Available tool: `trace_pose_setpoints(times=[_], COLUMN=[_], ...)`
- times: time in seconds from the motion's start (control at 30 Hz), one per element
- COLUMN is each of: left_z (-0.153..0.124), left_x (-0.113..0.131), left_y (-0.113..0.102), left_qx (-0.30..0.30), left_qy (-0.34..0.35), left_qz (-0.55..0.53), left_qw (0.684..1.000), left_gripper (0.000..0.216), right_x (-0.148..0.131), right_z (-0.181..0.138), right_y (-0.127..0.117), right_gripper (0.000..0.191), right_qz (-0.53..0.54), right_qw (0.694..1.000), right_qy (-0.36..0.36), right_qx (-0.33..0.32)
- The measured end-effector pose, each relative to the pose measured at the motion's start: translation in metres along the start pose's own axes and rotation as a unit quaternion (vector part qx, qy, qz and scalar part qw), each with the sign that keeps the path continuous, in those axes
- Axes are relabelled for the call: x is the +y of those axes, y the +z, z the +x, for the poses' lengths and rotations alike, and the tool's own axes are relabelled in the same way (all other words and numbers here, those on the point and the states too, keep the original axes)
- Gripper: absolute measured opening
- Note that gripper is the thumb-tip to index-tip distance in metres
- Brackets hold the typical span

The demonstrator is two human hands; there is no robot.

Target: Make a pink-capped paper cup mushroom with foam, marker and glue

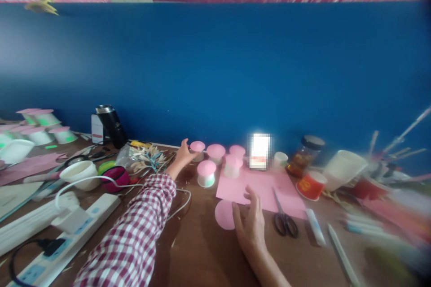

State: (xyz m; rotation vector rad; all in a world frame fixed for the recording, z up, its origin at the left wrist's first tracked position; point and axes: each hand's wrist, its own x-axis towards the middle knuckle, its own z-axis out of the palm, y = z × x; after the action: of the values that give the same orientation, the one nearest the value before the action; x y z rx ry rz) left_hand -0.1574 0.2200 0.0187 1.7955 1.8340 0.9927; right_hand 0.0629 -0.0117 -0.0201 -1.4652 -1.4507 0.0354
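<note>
My left hand (183,158) reaches to a small white cup with a round pink paper disc on top (197,146). Its thumb and fingers are apart at the cup's left side, and the thumb appears to touch it. Beside it stand several similar cups with pink discs, including a nearer one (206,173). My right hand (252,222) hovers open, fingers spread, by a loose pink paper disc (225,214). Behind that hand lies a pink paper sheet (266,188). Black-handled scissors (284,222) rest at its right, blades over the sheet.
A phone with a bright screen (260,152) stands against the blue wall. On the right are a lidded jar (305,157), a red cup (311,186) and a glue-like tube (315,228). A power strip (81,228), a white bowl (81,174) and a black flask (111,125) are left.
</note>
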Motion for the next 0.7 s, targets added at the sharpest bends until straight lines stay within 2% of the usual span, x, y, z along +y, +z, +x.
trace_pose_setpoints(times=[0.33,0.47,0.6,0.7], left_z=[0.0002,0.0003,0.0017,0.0021], left_x=[-0.0031,-0.0007,0.0001,0.0002], left_y=[-0.004,-0.0006,0.0029,0.0029], left_qx=[-0.045,-0.03,-0.004,-0.01], left_qy=[0.046,0.048,0.038,0.037], left_qz=[0.011,0.02,0.036,0.042], left_qw=[0.998,0.998,0.999,0.998], left_gripper=[0.092,0.099,0.094,0.093], right_x=[0.0049,0.004,0.002,0.0014], right_z=[-0.0029,-0.0018,-0.0003,0.0001], right_y=[0.0062,0.0047,0.0023,0.0018], right_gripper=[0.049,0.049,0.048,0.048], right_qz=[0.009,0.008,-0.002,-0.002], right_qw=[1.0,1.0,1.0,1.0], right_qy=[0.012,0.003,-0.002,-0.004], right_qx=[0.012,0.011,0.005,0.006])
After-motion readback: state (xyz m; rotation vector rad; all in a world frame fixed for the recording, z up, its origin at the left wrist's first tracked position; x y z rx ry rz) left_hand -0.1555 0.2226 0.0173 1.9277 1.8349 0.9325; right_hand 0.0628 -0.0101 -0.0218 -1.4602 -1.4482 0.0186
